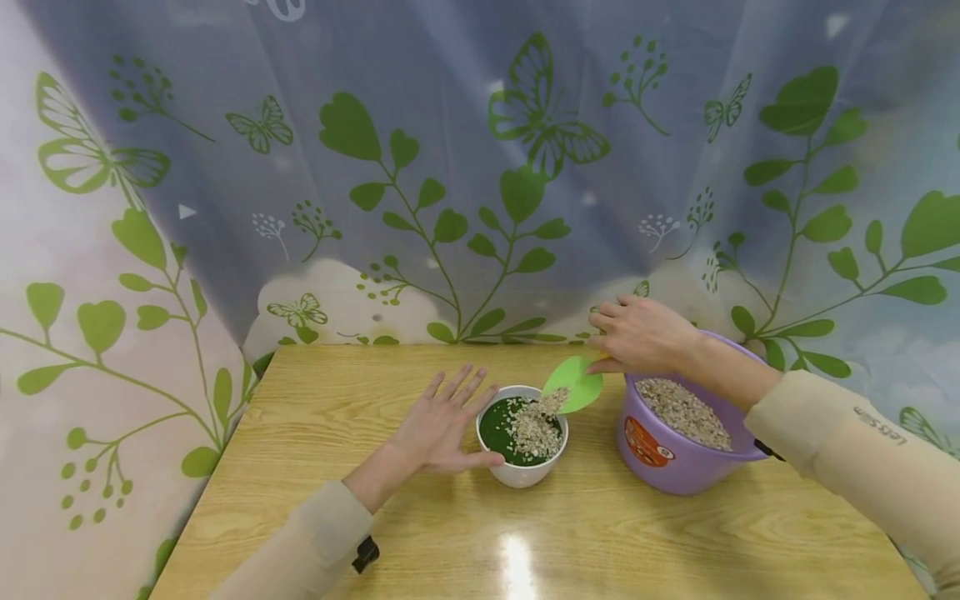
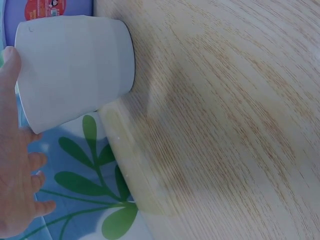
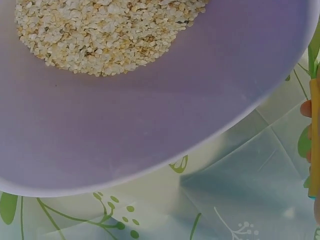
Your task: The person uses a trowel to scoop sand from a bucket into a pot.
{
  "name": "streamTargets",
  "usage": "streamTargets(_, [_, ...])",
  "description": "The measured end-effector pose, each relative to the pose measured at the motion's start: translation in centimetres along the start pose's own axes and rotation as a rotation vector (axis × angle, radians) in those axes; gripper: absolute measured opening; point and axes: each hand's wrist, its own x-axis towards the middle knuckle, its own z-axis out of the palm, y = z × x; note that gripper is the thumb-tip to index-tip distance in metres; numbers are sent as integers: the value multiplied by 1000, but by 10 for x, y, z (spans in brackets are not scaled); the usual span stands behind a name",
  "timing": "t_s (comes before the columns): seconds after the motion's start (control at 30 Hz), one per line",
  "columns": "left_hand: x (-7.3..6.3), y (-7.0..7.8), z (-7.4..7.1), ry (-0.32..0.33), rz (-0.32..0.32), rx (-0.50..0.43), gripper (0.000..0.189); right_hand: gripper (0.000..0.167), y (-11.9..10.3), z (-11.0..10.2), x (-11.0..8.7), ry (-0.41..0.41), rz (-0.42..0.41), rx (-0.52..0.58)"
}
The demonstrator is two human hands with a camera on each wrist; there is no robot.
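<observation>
My right hand (image 1: 637, 335) grips a small toy shovel with a green blade (image 1: 587, 387), whose orange handle (image 3: 314, 140) shows at the edge of the right wrist view. The blade is tipped over the right rim of a white bowl (image 1: 521, 477), and pale gravel (image 1: 534, 429) slides off it. Gravel lies heaped on the bowl's dark green inside. With fingers spread, my left hand (image 1: 438, 429) stands at the bowl's left side, its thumb at the rim. In the left wrist view the bowl's outer wall (image 2: 75, 70) appears beside the thumb.
Right of the bowl stands a purple bucket (image 1: 693, 473) with an orange label, partly filled with gravel (image 3: 105, 40); my right forearm passes over it. Both containers are on a wooden table (image 1: 315, 417). A leaf-and-butterfly curtain (image 1: 450, 125) hangs behind the table's back edge.
</observation>
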Motion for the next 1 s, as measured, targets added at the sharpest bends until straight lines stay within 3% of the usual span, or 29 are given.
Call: streamTargets(1.0, [1, 0, 0, -3, 0, 3, 108, 50, 3, -14, 0, 32, -79, -134])
